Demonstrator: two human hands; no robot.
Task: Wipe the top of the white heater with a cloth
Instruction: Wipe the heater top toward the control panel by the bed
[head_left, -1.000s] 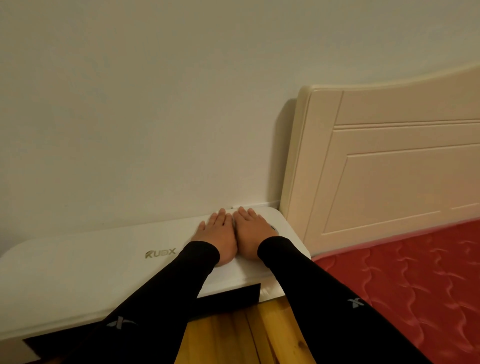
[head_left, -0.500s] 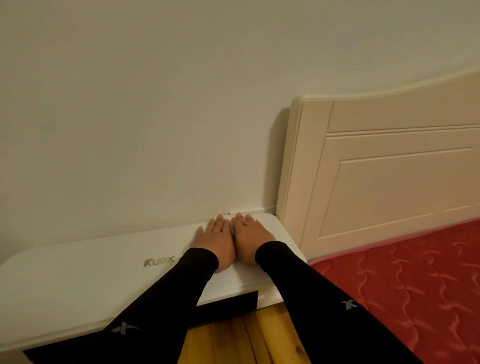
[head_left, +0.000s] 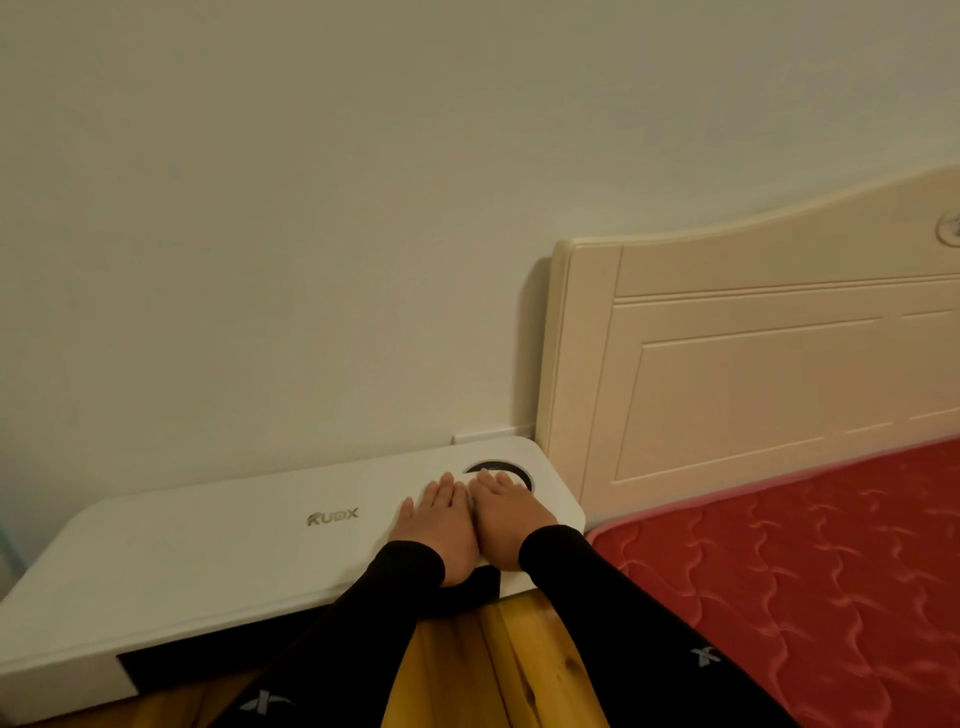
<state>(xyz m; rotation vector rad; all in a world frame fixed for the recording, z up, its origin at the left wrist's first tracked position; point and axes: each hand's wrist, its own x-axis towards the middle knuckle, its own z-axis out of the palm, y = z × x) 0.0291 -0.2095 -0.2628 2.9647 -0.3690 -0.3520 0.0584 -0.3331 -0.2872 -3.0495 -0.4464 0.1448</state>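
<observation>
Wiping in hand: left hand (head_left: 441, 525) and right hand (head_left: 506, 519) pressed flat, grip apart, on heater (head_left: 208, 561); cloth barely visible; next, sweep leftward.

Gold "KUDX" logo on white heater (head_left: 208, 561) top; grey X marks on both black sleeves (head_left: 649, 639).

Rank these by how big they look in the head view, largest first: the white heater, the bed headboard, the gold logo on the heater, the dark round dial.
1. White heater and bed headboard: similar spread, and the headboard is cut off at the frame edge, so no ranking between them.
2. Dark round dial, partly covered by the right hand.
3. Gold logo.
</observation>
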